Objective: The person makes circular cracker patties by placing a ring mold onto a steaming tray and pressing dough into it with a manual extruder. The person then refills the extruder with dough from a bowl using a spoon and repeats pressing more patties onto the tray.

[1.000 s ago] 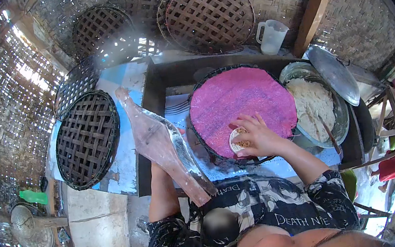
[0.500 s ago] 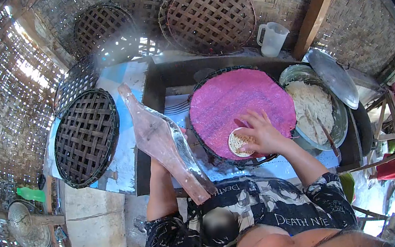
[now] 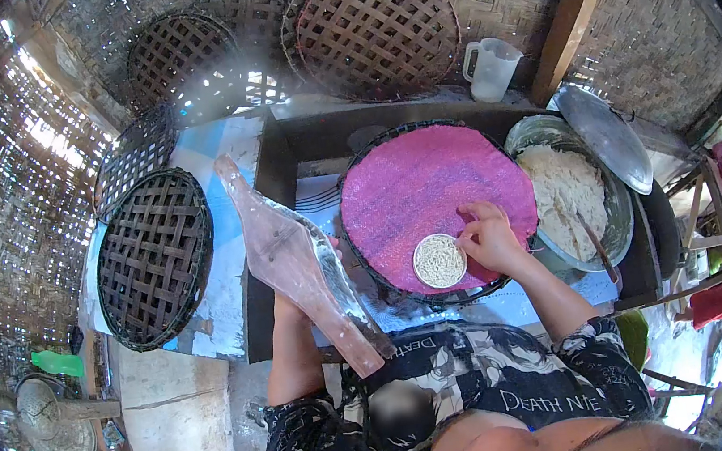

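A pale wooden tool [image 3: 278,245], wide in the middle with a long handle at each end, is held tilted over the dark-framed table. My left hand [image 3: 336,248] is mostly hidden behind it, with only fingertips showing at its right edge. On a round tray, a pink sheet [image 3: 427,172] lies spread out. Near the sheet's front edge is a small round white piece [image 3: 439,262] with a speckled face. My right hand [image 3: 487,239] pinches the right rim of this piece, its other fingers curled.
Right of the tray, a large basin [image 3: 622,225] holds pale dough [image 3: 562,192] and a stick [image 3: 598,243]. A metal lid [image 3: 605,137] leans behind it. Woven trays stand at the back, with another [image 3: 156,258] at the left. A plastic jug [image 3: 493,69] stands at the back right.
My right hand has shifted from over the round piece to its right edge, its fingers drawing in. The piece's whole face now shows. My left hand and the wooden tool stay nearly still.
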A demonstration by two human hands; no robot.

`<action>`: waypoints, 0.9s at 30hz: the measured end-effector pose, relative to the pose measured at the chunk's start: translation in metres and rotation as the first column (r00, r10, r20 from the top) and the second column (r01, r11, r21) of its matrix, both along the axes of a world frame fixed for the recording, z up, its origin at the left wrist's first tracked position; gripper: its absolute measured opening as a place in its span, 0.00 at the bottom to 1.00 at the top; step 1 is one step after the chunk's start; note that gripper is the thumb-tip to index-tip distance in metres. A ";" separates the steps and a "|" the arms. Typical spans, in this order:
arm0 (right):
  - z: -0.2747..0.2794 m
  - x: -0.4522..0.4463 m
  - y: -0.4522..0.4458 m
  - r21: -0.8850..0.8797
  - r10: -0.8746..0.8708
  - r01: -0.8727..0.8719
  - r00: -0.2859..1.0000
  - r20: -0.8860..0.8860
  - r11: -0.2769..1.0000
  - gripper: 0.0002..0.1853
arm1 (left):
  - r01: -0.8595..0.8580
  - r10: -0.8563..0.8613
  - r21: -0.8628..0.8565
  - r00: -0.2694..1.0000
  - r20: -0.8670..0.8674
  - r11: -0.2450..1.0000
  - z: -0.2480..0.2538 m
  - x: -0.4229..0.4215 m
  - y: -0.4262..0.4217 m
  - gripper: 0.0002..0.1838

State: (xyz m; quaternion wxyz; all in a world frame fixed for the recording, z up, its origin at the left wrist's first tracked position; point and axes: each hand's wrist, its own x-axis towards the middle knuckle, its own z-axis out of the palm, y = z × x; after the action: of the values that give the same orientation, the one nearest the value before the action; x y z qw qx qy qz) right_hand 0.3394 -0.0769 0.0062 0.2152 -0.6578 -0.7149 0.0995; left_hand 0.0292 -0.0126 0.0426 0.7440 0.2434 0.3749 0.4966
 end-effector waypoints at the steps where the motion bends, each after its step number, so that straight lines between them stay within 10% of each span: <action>1: 0.000 -0.001 0.000 0.013 0.010 -0.010 1.000 0.006 1.000 0.08 | 0.001 0.001 0.061 1.000 -0.030 0.998 0.007 0.002 -0.005 0.18; 27: 0.036 -0.006 0.011 -0.041 0.065 -0.061 0.992 0.104 0.997 0.06 | 0.006 -0.007 0.020 0.997 0.070 1.000 -0.021 -0.014 0.010 0.19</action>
State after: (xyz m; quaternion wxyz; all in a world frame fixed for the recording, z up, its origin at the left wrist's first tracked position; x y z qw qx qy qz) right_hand 0.3336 -0.0654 0.0423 0.1617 -0.6430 -0.7437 0.0850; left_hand 0.0157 -0.0030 0.0221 0.7560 0.2342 0.3428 0.5061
